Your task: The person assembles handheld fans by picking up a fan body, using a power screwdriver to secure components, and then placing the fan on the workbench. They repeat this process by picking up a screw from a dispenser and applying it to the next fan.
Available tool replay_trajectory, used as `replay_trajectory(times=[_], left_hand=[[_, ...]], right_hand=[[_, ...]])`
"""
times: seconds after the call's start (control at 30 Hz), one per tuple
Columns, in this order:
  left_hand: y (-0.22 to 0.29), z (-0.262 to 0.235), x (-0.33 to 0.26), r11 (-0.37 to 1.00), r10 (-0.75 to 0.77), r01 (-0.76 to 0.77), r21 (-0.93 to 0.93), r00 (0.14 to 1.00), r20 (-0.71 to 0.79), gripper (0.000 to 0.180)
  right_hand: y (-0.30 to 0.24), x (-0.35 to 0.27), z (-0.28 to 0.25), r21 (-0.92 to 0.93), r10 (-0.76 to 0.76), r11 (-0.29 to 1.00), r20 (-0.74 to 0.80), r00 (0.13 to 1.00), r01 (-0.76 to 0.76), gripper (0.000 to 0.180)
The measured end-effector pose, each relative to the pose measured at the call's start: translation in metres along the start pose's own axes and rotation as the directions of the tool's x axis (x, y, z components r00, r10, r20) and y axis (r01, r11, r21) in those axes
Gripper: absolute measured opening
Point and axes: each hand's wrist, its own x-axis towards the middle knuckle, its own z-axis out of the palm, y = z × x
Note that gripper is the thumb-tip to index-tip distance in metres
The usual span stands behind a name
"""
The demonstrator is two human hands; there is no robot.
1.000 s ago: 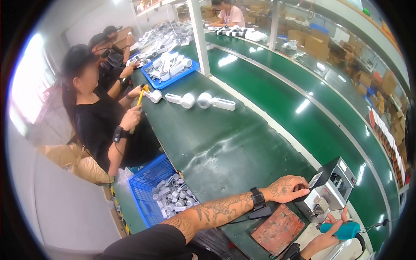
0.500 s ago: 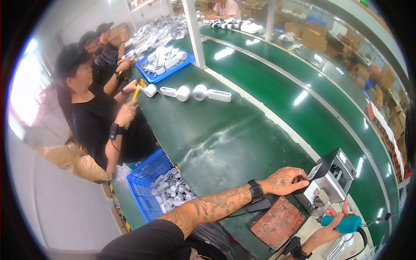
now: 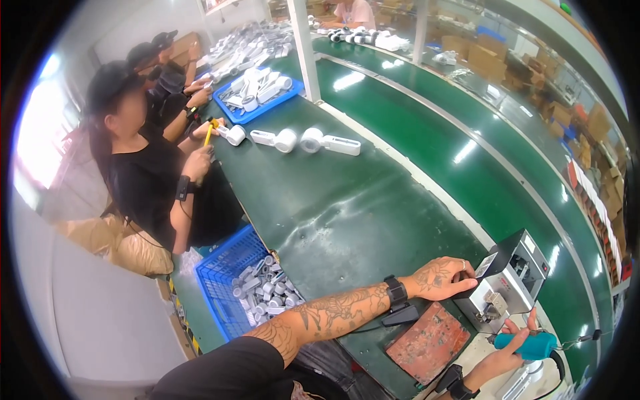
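Resting on the green desk (image 3: 360, 220), the left hand (image 3: 437, 279) lies with its fingers loosely curled and touching the left side of a small grey machine (image 3: 510, 280); it grips nothing. The right hand (image 3: 513, 343), lower and just beside the machine's front, is closed around a teal-handled tool (image 3: 533, 345). A worn reddish mat (image 3: 430, 341) lies between the forearms. A blue crate (image 3: 250, 287) of grey parts sits at the desk's left edge.

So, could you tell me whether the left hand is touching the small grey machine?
Touching. The head view shows the left hand with its fingertips resting on the near side of the small grey machine, with no gap visible.
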Motion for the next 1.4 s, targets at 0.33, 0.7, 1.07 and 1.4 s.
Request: replay_trajectory(times=[0.33, 0.7, 1.07, 1.4], left_hand=[[0.001, -0.002, -0.002, 1.0, -0.006, 0.006, -0.024, 1.0, -0.006, 0.037], [-0.008, 0.014, 0.005, 0.984, 0.178, -0.178, 0.002, 0.983, -0.046, 0.029], [0.006, 0.014, 0.011, 0.997, -0.078, 0.078, -0.027, 0.997, 0.003, 0.024], [-0.007, 0.014, 0.005, 0.997, -0.061, 0.061, -0.044, 0.998, 0.012, 0.026]], right_hand=[[-0.009, -0.003, 0.003, -0.054, 0.036, 0.998, -0.018, 0.999, -0.037, 0.051], [0.001, -0.004, -0.019, -0.212, 0.106, 0.969, -0.116, 0.988, -0.129, 0.033], [-0.009, 0.007, -0.012, 0.489, -0.154, 0.864, 0.032, 0.987, 0.119, 0.086], [0.013, 0.032, -0.068, 0.932, 0.302, -0.323, 0.264, 0.916, -0.162, 0.038]])
